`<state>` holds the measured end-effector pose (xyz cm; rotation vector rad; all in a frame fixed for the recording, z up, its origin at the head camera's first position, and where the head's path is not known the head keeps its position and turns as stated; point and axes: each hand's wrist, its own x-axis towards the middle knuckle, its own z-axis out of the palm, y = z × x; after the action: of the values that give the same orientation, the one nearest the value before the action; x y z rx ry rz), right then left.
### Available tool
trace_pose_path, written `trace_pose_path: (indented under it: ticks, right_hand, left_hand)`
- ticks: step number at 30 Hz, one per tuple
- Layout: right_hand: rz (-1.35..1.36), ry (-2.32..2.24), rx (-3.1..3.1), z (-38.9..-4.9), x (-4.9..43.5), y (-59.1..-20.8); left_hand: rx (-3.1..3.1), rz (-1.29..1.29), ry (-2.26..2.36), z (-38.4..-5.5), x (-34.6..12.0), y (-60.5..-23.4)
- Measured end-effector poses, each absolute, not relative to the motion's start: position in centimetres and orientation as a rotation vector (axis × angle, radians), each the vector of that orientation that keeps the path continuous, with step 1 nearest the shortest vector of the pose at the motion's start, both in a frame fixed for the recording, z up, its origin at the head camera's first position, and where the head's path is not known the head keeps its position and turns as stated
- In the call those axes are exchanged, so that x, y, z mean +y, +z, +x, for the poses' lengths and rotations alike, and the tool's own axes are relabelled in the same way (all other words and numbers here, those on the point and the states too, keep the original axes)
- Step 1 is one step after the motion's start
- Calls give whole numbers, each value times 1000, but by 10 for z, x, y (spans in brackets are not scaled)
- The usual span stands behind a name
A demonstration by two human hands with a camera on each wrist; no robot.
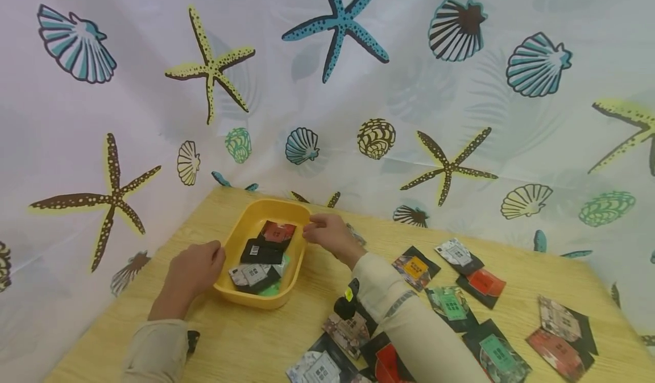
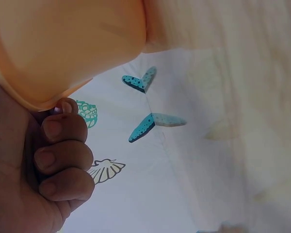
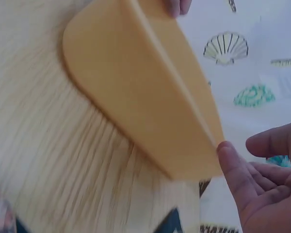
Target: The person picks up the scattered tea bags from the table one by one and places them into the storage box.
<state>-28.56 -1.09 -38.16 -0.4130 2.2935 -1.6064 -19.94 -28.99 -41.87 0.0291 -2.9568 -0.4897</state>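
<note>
A yellow plastic tub (image 1: 252, 300) stands on the table's left part. Inside lie a red-and-black packet (image 1: 277, 233), a black packet with a barcode (image 1: 262, 253), a grey-labelled packet (image 1: 253, 275) and something green, partly covered. My left hand (image 1: 197, 266) holds the tub's left rim; in the left wrist view its fingers (image 2: 63, 156) are curled beneath the rim. At the far right side of the tub, my right hand (image 1: 334, 237) touches the rim. Its thumb meets the edge in the right wrist view, while the index finger stands apart from it.
Several flat packets lie right of the tub, among them an orange-labelled one (image 1: 415, 267), a green-labelled one (image 1: 452, 307) and a red one (image 1: 482, 284). More lie below my right forearm, partly hidden. A white curtain (image 1: 327, 104) with starfish and shells hangs behind the table (image 1: 225, 343).
</note>
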Motion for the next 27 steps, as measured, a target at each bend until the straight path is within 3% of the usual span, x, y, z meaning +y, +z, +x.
trace_pose_path:
  ticks: [8, 27]
  right_hand:
    - [-314, -1585, 2518, -296, 17, -395]
    - [6, -857, 3044, -311, 49, -436]
  left_hand:
    - [-2974, 32, -484, -201, -292, -418]
    - [-2956, 32, -483, -200, -290, -421]
